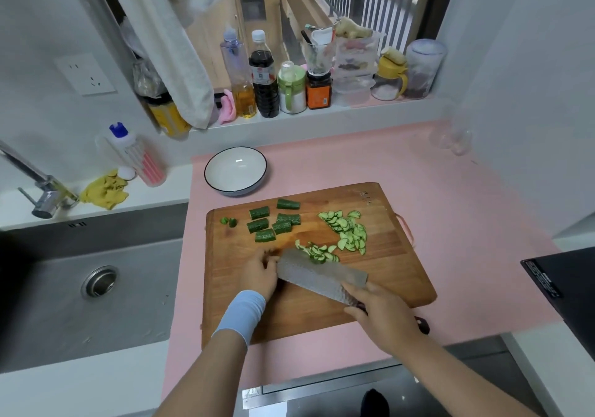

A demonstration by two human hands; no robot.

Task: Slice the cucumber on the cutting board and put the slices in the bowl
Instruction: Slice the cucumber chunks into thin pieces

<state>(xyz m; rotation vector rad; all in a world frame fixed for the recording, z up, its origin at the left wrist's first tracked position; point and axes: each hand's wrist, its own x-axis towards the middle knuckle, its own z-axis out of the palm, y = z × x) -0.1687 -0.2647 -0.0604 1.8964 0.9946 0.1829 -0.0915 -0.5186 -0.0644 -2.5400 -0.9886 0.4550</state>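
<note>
1. The wooden cutting board [389,275] lies on a pink counter [467,210], to the right of a steel sink [80,304].
2. The right hand [383,316] is wrapped around the handle of a broad knife [318,276], near the board's near right edge. The blade slants away to the far left across the board.
3. The left hand [259,275] sits at the left side of the blade with its fingers curled downward, knuckles toward the steel. What lies under the fingertips is hidden, so it cannot be told whether they pin a cucumber piece. A pale blue band covers that wrist.
4. A short row of thin slices [317,252] lies just beyond the blade, touching its far edge.
5. A larger heap of slices [349,231] lies farther right on the board.
6. Six uncut cucumber chunks [273,223] are grouped on the far left part of the board, with two small end bits [229,221] to their left.
7. The white bowl [235,175] with a dark rim stands on the counter just beyond the board's far left corner and holds no slices.
8. Bottles and jars [264,78] line the window sill at the far side.
</note>
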